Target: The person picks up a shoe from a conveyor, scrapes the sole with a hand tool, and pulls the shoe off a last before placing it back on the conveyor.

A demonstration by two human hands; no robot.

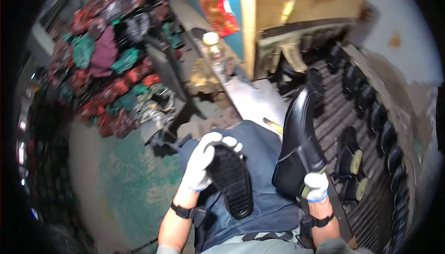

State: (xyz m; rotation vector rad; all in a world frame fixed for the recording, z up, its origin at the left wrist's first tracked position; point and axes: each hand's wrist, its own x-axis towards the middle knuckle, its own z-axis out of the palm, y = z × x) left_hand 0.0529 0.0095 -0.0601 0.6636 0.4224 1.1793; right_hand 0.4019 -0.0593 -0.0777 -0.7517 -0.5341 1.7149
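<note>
In my gloved left hand (199,165) is a black shoe sole (232,180), held over my lap with its ridged face up. The thumb lies near its top edge, and some fingertips show beyond that edge. My gloved right hand (316,186) is closed at the lower end of a glossy black leather boot (300,138). The boot tilts with its toe pointing up and away, over my right thigh. A pale strip shows beside that hand; I cannot make out what it is. Sole and boot are apart.
Ahead, a narrow bench (255,99) carries a capped bottle (213,50) and a yellow-handled tool (272,125). Black shoes (347,154) stand on a ridged rack to the right. Red, green and dark plastic bags (102,55) are heaped at the far left, beyond the green floor (125,175).
</note>
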